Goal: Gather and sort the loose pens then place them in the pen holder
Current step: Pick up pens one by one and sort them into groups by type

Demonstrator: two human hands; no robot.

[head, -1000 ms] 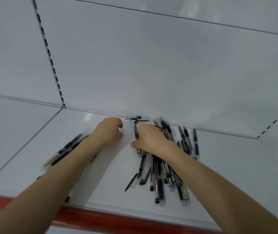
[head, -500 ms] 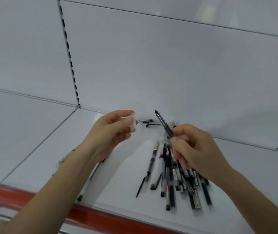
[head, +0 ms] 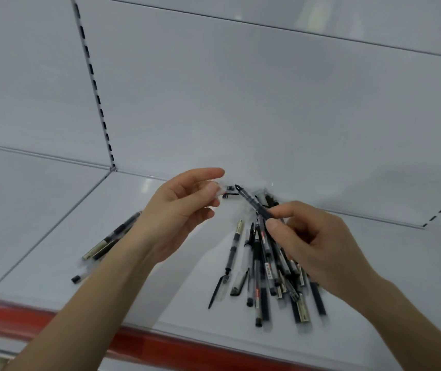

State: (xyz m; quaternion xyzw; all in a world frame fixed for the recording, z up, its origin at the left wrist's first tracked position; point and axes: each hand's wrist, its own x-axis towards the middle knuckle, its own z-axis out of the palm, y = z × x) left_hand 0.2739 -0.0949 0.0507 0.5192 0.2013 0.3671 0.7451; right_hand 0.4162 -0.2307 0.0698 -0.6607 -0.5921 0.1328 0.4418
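Right hand (head: 318,247) pinching slim black pen (head: 254,203) tip-up, left hand (head: 179,218) pinching small clear piece (head: 217,187), heap (head: 265,269) of dark and clear plastic pens on glossy white shelf (head: 53,250) beneath, others (head: 109,238) behind left wrist

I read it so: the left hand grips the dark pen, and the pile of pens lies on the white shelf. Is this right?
Not quite. The head view shows the right hand gripping the dark pen; the left hand pinches only a small clear piece. The pile of pens does lie on the white shelf.
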